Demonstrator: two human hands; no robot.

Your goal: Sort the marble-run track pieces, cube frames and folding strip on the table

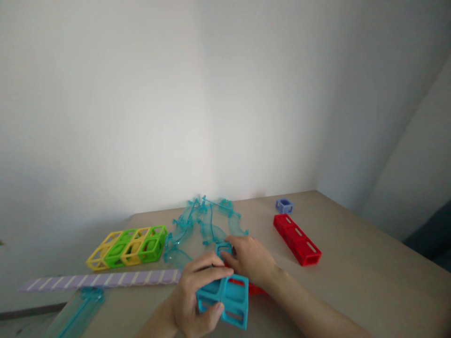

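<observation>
My left hand (199, 295) is wrapped round a block of joined blue open-frame cubes (235, 292), near the table's front edge. Just beyond it, my right hand (248, 258) closes its fingers on a single blue frame cube (222, 248). Red frame cubes (256, 288) lie partly hidden behind the blue block and under my right wrist. How the red piece and the blue ones touch cannot be made out.
Translucent teal track pieces (213, 230) lie in a heap at the back. Yellow and green frame cubes (132, 246) stand left, behind a purple striped strip (105, 280) and a clear teal chute (81, 312). A red cube row (296, 238) and a periwinkle cube (283, 205) sit right.
</observation>
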